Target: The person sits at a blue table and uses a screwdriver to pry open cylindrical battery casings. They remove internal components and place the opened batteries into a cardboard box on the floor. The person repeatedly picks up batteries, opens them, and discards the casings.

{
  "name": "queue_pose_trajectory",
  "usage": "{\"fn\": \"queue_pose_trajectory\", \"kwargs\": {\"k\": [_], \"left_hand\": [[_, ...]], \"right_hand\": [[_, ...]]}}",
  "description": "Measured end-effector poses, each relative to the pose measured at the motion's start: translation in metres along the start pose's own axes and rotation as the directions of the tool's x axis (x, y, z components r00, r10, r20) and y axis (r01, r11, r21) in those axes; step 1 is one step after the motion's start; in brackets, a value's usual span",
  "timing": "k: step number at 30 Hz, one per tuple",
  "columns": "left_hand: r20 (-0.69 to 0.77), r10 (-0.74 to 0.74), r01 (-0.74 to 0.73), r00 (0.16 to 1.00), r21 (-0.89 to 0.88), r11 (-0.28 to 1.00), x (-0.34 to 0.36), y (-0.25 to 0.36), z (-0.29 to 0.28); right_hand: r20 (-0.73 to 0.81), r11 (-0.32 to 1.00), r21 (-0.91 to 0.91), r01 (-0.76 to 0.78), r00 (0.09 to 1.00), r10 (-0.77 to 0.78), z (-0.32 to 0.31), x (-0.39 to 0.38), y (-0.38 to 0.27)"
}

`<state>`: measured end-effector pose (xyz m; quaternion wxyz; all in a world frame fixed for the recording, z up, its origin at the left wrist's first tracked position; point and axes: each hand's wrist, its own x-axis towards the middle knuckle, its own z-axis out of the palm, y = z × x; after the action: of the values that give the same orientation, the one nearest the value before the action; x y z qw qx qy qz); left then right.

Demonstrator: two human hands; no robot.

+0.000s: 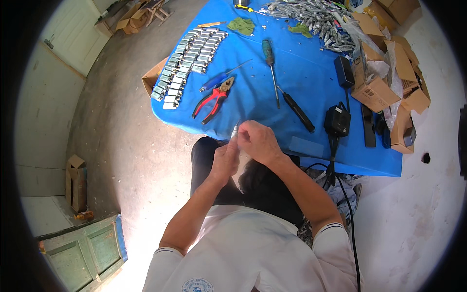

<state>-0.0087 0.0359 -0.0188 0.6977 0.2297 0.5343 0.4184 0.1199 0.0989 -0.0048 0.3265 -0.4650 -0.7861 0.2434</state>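
My left hand (225, 156) grips a small pale, slender piece (234, 131) upright near the table's front edge. My right hand (259, 142) is closed beside it, fingertips at the top of that piece; what exactly they pinch is too small to tell. Just beyond my hands on the blue table cover (316, 73) lie red-and-black pliers (212, 101), a thin blue-handled screwdriver (214, 81), a longer teal-handled screwdriver (269, 54) and a black cylindrical tool (298, 111).
Rows of small metal parts (187, 58) lie left. A heap of grey parts (316, 22) and green cloth (242, 26) lie at the back. Cardboard boxes (374, 92), a black charger (336, 119), cables and a phone (368, 126) are on the right.
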Motion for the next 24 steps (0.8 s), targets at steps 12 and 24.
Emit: {"fn": "queue_pose_trajectory", "kwargs": {"k": [12, 24], "left_hand": [[0.014, 0.065, -0.065, 0.998, 0.026, 0.998, 0.003, -0.005, -0.002], [-0.01, 0.177, -0.176, 0.984, 0.095, 0.98, 0.007, -0.014, 0.0]], "right_hand": [[-0.079, 0.998, -0.052, -0.029, 0.997, 0.024, 0.006, -0.005, -0.004], [-0.001, 0.992, 0.048, -0.121, 0.993, 0.121, -0.001, -0.005, -0.001]]}}
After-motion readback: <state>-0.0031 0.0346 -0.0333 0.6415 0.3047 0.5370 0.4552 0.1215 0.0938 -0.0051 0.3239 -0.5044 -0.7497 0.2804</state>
